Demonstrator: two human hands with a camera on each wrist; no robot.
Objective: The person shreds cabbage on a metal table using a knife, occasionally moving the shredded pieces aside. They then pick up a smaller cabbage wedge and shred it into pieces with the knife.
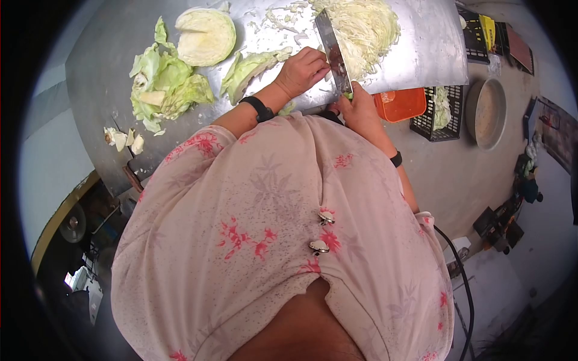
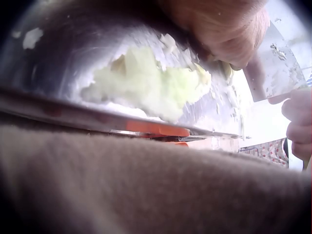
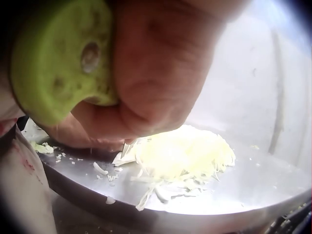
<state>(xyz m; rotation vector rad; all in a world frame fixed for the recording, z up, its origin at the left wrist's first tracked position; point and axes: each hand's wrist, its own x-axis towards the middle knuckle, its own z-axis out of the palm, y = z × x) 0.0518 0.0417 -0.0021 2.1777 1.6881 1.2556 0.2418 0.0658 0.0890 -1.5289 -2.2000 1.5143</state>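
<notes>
My right hand point(image 1: 363, 112) grips the green handle point(image 3: 61, 58) of a broad knife, whose blade point(image 1: 335, 54) stands beside a heap of shredded cabbage point(image 1: 364, 36). Left of the blade, my left hand point(image 1: 303, 72) has its fingers curled low over the metal table. A small pale cabbage piece point(image 2: 227, 72) shows under those fingers in the left wrist view; the grip on it is mostly hidden. The right wrist view shows the shreds point(image 3: 183, 156) piled beyond my right hand point(image 3: 161, 73). A cut cabbage leaf piece point(image 1: 250, 71) lies left of my left hand.
A cut cabbage head point(image 1: 206, 37) and loose outer leaves point(image 1: 159, 90) lie on the table's left part, with small core scraps point(image 1: 123, 139) near its edge. Beyond the right-hand edge are an orange container point(image 1: 400, 105), a black crate point(image 1: 448, 129) and a round metal basin point(image 1: 487, 114).
</notes>
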